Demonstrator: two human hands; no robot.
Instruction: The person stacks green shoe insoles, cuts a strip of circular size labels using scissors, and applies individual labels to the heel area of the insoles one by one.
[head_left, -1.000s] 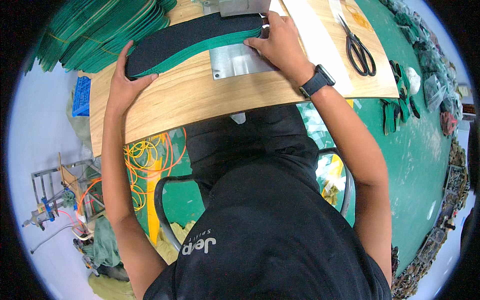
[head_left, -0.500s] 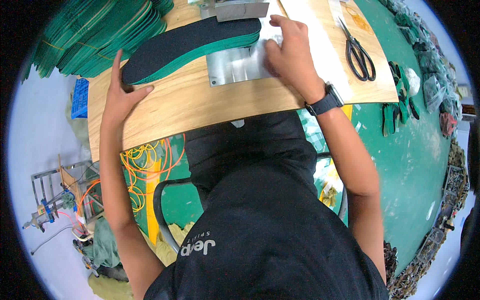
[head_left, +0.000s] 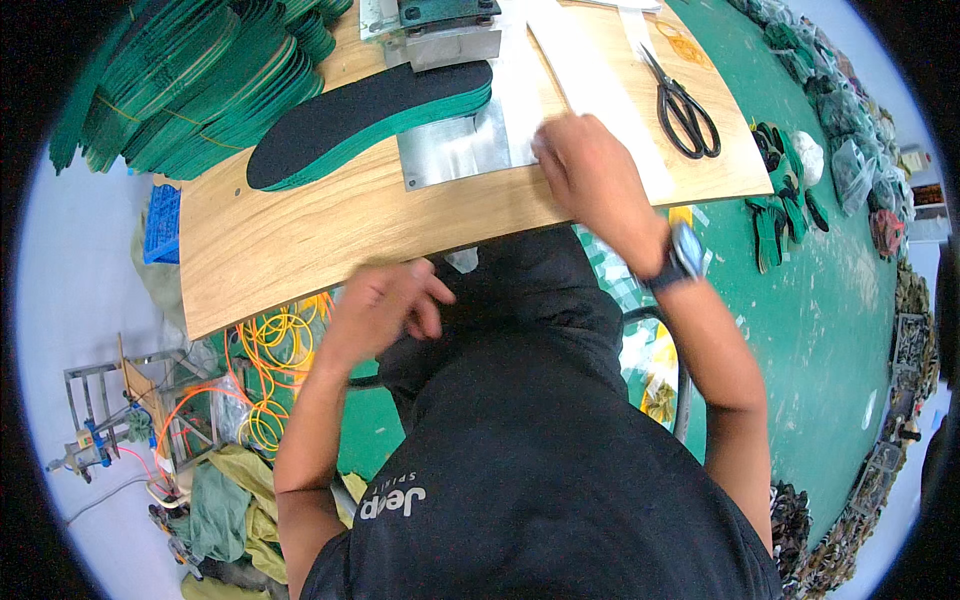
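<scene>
A stack of insoles (head_left: 340, 120), black on top and green along its side, lies on the wooden table (head_left: 300, 250). Its right end rests over a shiny metal plate (head_left: 450, 155), against the front of a metal block (head_left: 455, 48). My left hand (head_left: 390, 305), blurred, hangs over my lap just off the table's front edge, fingers loosely bent and apart, holding nothing. To the right of the metal plate, my right hand (head_left: 595, 170) is above the table near its front edge. Its fingers bend downward and their tips are mostly hidden. It touches no insole.
Tall piles of green insoles (head_left: 200, 90) stand at the far left. Black-handled scissors (head_left: 685, 115) lie on the table's right side. A blue basket (head_left: 162, 225) is beyond the left edge. Yellow and orange hoses (head_left: 265, 370) are below the table. Bagged goods (head_left: 850, 150) line the right wall.
My left hand has left the insole stack's left end and moved right and toward me, off the table. My right hand has drawn back from the metal block, its fingers now curled down.
</scene>
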